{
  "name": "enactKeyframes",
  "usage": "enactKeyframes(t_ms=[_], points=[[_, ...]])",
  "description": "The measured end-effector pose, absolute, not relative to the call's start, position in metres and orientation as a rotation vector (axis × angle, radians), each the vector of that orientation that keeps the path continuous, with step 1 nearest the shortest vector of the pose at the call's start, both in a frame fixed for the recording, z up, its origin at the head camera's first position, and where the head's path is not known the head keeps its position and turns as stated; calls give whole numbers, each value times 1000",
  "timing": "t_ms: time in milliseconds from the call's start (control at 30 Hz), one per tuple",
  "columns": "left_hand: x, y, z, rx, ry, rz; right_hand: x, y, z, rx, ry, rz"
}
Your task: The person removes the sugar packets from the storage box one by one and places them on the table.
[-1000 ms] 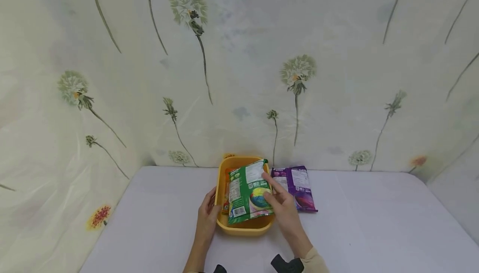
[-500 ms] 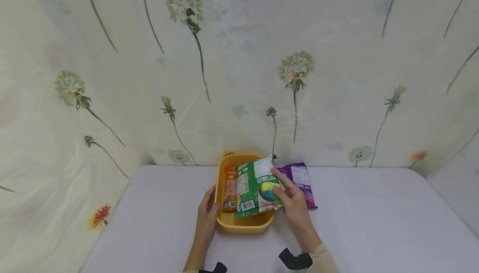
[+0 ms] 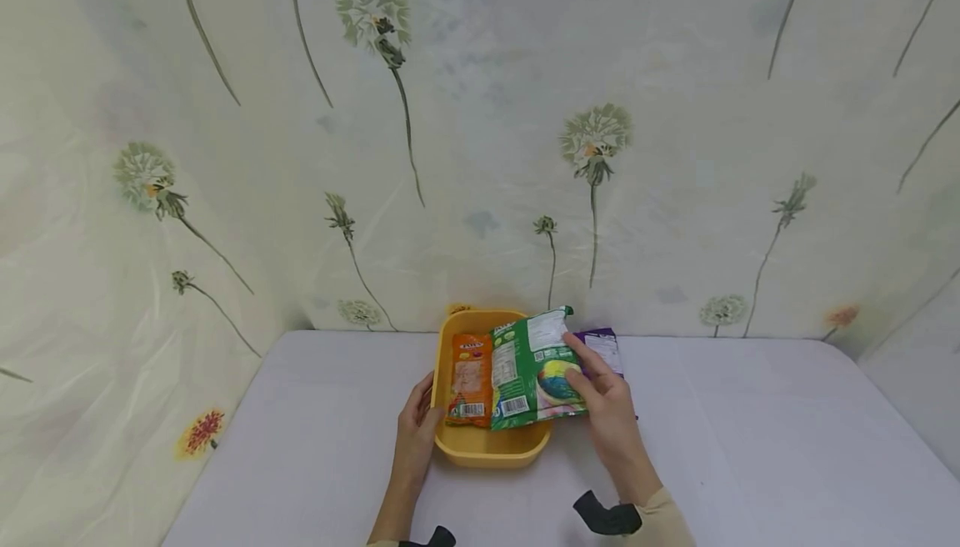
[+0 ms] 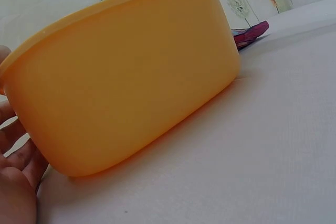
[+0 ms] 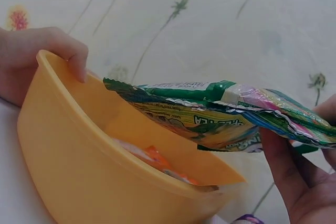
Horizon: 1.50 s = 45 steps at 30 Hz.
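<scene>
Head view: right fingers [image 3: 591,355] pinch green packet [image 3: 528,368]; left fingers [image 3: 417,396] grip tub [image 3: 491,459].

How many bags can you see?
3: an orange bag inside the yellow tub, a green bag in the right hand, and a purple bag on the table, partly behind the green one. More could be hidden.

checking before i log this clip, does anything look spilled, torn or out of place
Nothing spilled or torn shows. Only the purple bag seems perhaps out of place: it lies on the table beside the bin, while the orange bag is inside. The green bag is in the right hand.
</scene>
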State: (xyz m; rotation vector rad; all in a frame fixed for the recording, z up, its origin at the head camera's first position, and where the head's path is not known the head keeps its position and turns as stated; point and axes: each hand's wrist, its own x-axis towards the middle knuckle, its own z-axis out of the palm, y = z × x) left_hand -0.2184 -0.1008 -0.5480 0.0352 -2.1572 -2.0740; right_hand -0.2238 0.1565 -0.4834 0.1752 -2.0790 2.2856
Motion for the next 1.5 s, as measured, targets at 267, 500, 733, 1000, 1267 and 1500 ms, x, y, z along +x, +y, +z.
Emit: enactKeyframes(t_ms=[267, 500, 733, 1000, 1267, 1500], points=[[-219, -103, -550, 25, -2140, -2109, -224, 163, -483, 168, -2027, 2307], [-218, -103, -549, 11, -2138, -2101, -226, 171, -481, 175, -1979, 2334], [-219, -104, -550, 45, -2143, -2118, -226, 177, -480, 155, -1994, 2309], [-218, -102, -549, 34, -2154, -2111, -229, 193, -478, 135, -1966, 2285], [-219, -101, -549, 72, -2165, -2116, -230, 204, -477, 111, -1955, 2291], [-218, -102, -549, 61, -2169, -2123, -231, 206, -478, 89, -1970, 2286]])
